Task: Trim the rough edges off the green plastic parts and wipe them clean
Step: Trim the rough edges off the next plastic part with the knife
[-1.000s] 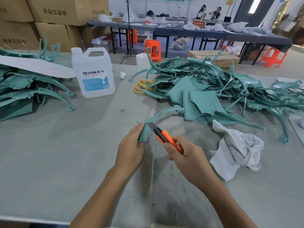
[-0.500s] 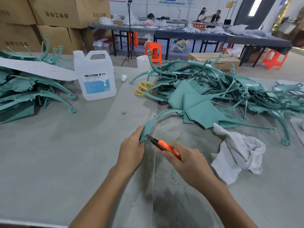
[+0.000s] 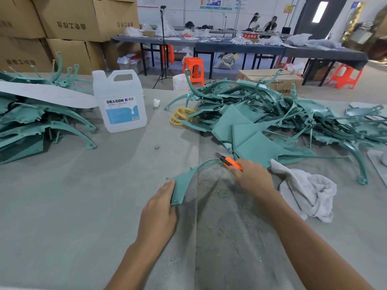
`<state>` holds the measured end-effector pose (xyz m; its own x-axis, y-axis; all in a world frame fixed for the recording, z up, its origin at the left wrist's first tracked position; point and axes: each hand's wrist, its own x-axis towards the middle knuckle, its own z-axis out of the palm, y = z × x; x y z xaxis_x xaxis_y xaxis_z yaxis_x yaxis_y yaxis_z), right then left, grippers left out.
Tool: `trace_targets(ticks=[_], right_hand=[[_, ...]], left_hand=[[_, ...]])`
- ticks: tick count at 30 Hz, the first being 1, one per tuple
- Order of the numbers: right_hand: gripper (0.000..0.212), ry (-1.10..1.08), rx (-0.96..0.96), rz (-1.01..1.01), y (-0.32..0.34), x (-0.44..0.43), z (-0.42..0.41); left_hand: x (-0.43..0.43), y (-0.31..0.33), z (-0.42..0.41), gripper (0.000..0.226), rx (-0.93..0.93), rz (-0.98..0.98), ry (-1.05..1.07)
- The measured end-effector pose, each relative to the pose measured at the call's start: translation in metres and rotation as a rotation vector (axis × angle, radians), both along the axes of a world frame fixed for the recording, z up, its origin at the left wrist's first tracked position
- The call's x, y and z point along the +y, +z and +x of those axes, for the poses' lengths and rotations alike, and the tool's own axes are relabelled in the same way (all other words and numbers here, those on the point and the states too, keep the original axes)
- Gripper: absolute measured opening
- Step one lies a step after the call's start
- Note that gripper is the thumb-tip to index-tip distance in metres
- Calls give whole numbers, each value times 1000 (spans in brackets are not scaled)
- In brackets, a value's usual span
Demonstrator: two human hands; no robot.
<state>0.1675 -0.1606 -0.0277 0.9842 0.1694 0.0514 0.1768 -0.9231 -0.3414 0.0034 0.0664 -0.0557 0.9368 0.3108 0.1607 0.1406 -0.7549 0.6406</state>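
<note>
Just left of the crumpled white rag [image 3: 307,193], a curved green part [image 3: 184,183] lies on the grey table [image 3: 62,206], its wide flat end nearest the person and its thin arc sweeping away and back toward the rag. The left hand [image 3: 159,212] grips that wide end at its edge, with most of the fingers hidden under the plastic. The right hand [image 3: 251,178], closer to the rag, is clenched around an orange knife [image 3: 230,163] with the blade at the far tip of the arc; the blade is blurred, so I cannot tell whether it touches the edge. Pale shavings [image 3: 226,195] litter the table left of the rag. Beyond the rag sits a big heap [image 3: 261,114] of the same green parts, and well to the left of the rag stand a white jug [image 3: 120,101] and, farther left, a second heap [image 3: 31,122]. The part looks light and thin, probably stiff across the flat end but springy along the narrow arc, so the arc would likely flex or chatter under the blade. The broad end seems the right place to hold it, pressed against the table, with fingertips kept out of the blade's line. The untrimmed edges may be scratchy, and the matte surface should not be slippery.
</note>
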Motion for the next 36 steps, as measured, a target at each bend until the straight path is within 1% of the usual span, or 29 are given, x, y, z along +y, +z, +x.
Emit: trace_targets(ticks=[3,6,8,10,12,14,16,22,26,28,31,33,36], right_hand=[[29,-54,31,-126,-9,-14,23],[29,-52,40,-163,-4,-13,27],[29,-36,33,-90,4,-6,16],[27,4,29,72,13,5,-5],[22,98,52,224,22,16,-37],[21,214,64,284,24,23,-73],[25,286,62,284,24,25,-103],[29,397,53,210,31,23,-143],[33,391,91,40,44,22,-137],[36,387,92,-38,53,27,-118],[35,328,33,-144,59,33,-64],[32,218,59,-214,52,28,-22],[26,41,161,-302,36,9,22]], left_hand=[[4,0,-13,64,4,-3,4],[7,0,-21,67,14,25,-1],[4,-1,-24,67,21,53,-15],[3,1,-22,66,27,42,-3],[4,4,-19,65,35,35,10],[7,6,-17,64,50,34,11],[8,10,-16,63,64,28,14],[7,10,-15,65,70,16,29],[6,6,-15,67,69,28,13],[4,3,-17,68,76,61,2],[3,-1,-21,68,73,80,-1],[5,0,-20,66,66,72,5],[5,3,-17,63,60,59,11]])
